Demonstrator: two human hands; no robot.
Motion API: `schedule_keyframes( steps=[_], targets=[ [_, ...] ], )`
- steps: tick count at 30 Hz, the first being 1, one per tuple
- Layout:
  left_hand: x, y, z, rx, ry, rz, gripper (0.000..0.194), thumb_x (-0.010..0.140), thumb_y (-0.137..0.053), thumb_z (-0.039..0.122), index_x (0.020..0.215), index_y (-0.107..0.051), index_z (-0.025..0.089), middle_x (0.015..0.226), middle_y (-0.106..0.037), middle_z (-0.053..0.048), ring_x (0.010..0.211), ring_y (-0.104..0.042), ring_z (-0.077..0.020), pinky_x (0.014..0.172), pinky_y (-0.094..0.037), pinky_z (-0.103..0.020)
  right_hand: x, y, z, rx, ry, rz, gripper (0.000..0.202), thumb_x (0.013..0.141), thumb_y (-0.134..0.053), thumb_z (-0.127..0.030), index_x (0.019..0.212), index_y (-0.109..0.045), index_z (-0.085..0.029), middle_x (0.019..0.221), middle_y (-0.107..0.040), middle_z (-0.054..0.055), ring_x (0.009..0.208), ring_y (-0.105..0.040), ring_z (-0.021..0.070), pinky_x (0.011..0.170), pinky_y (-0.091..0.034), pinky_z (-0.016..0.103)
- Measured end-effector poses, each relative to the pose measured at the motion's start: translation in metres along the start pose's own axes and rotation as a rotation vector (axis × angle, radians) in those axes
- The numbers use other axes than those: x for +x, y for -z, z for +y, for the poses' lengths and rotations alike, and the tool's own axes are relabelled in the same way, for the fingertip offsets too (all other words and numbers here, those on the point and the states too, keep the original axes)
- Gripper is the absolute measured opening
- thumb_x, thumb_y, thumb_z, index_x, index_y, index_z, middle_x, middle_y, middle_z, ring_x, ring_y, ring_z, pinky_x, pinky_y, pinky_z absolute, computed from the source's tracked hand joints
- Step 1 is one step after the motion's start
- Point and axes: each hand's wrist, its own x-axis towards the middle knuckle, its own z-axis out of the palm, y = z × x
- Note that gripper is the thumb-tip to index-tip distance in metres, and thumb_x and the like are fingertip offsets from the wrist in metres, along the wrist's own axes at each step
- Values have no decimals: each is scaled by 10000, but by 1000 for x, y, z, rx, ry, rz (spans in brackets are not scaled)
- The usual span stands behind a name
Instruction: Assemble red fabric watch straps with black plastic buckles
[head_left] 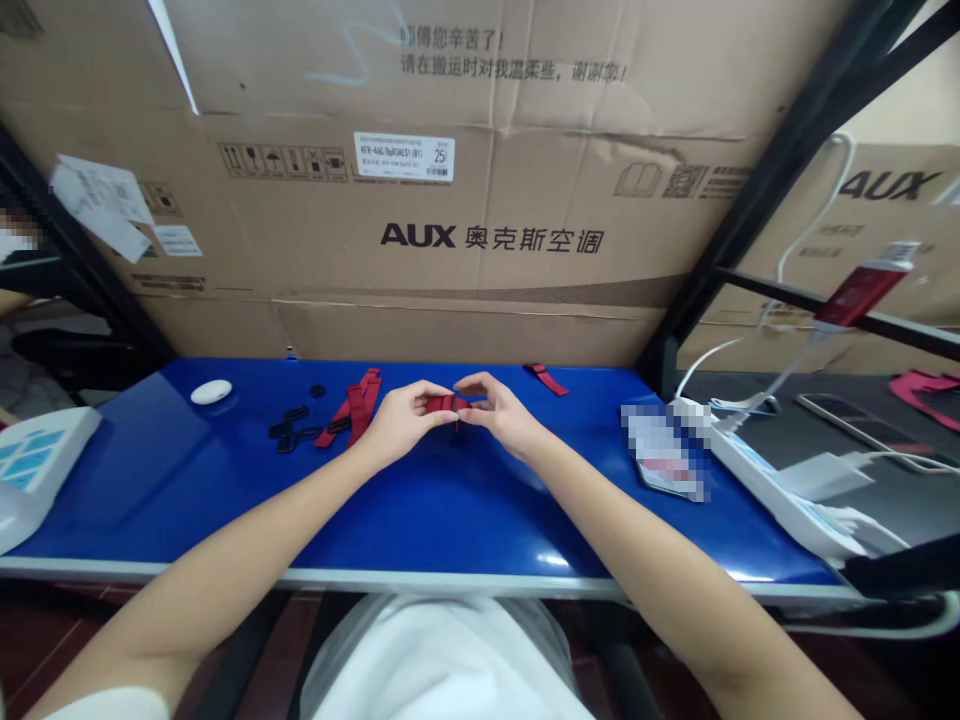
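Above the middle of the blue table [465, 520], my two hands meet over a short piece of red webbing strap [440, 404]. My left hand [405, 418] pinches the strap between thumb and fingers. A small dark piece, perhaps a buckle, sits on the strap where the hands meet. My right hand [499, 412] closes thumb and fingertips at the strap's right end, by the dark piece. Left of my hands lie several red straps [361, 408] and a group of black plastic buckles [291, 430]. Another red strap with a black end [547, 379] lies at the back right.
A white oval object [211, 392] lies at the back left, near a white device [45, 455]. On the right are a phone [667, 460], a white power strip [780, 495] and cables. A large cardboard box [300, 240] stands behind, between black frame posts [720, 220].
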Motion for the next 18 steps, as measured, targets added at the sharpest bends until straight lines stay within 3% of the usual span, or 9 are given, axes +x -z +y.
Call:
schedule_keyframes(
  steps=[2, 6, 13, 18],
  targets=[
    [1, 0, 0, -4, 11, 20, 422, 634, -842, 338, 962, -657, 146, 980, -723, -84, 943, -688, -234, 930, -518, -419, -1, 2, -3, -111, 102, -77, 451, 655, -770, -265, 1073, -604, -228, 1147, -628, 59, 1081, -583, 217, 925, -461, 372],
    [0, 4, 2, -27, 4, 23, 436, 607, -860, 351, 922, -635, 149, 955, -730, -79, 921, -697, -233, 920, -521, -418, -6, 1, -11, -263, 223, -107, 360, 747, -725, -325, 1077, -638, -209, 1086, -671, 73, 998, -633, 219, 941, -466, 379],
    [0, 10, 11, 37, 47, 49, 434, 609, -852, 367, 918, -635, 153, 906, -721, -68, 845, -695, -212, 848, -549, -394, -9, 4, -15, -393, 242, -53, 285, 751, -689, -278, 1022, -650, -201, 1024, -696, 54, 966, -642, 218, 925, -469, 370],
    [1, 5, 7, -138, 128, 18, 388, 655, -824, 365, 866, -591, 138, 828, -699, -46, 742, -686, -174, 764, -556, -356, -10, 1, -15, -423, 270, -52, 312, 751, -684, -262, 1056, -652, -206, 1053, -691, 54, 986, -635, 215, 918, -463, 350]
  ],
)
